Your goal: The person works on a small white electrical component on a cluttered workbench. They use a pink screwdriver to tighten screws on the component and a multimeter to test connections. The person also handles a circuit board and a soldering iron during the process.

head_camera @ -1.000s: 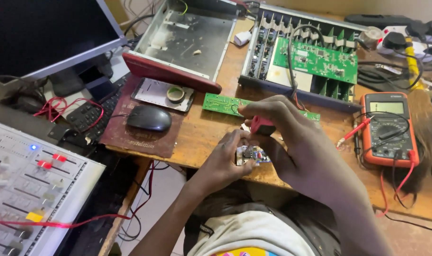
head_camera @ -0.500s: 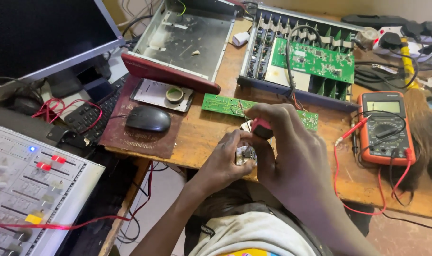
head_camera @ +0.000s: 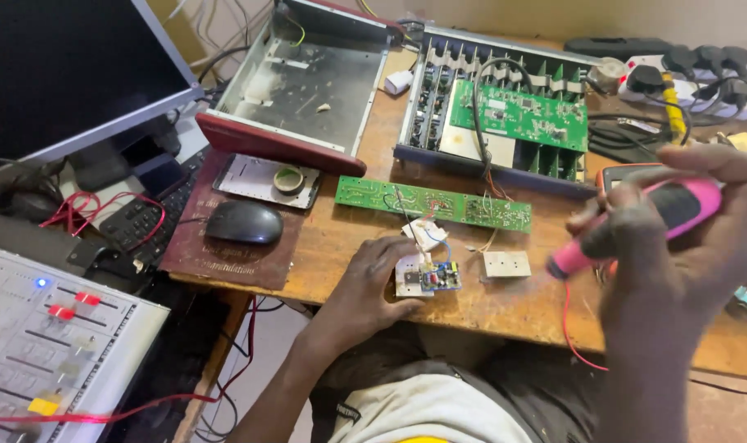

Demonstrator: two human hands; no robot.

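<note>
- Since the earlier frames, the right hand has lifted away from the small circuit module and now sits well off to the right, above the desk edge.
- Its fingers are clenched around a pink and black pen-shaped tool, tip pointing down and left.
- Left hand rests on the wooden desk, fingertips touching the left edge of the small circuit module and pinning it down.
- That module lies near the front edge of the desk, just below a long green circuit board, with a small white square part beside it.
- Farther left sit a black mouse and a grey mixing console.
</note>
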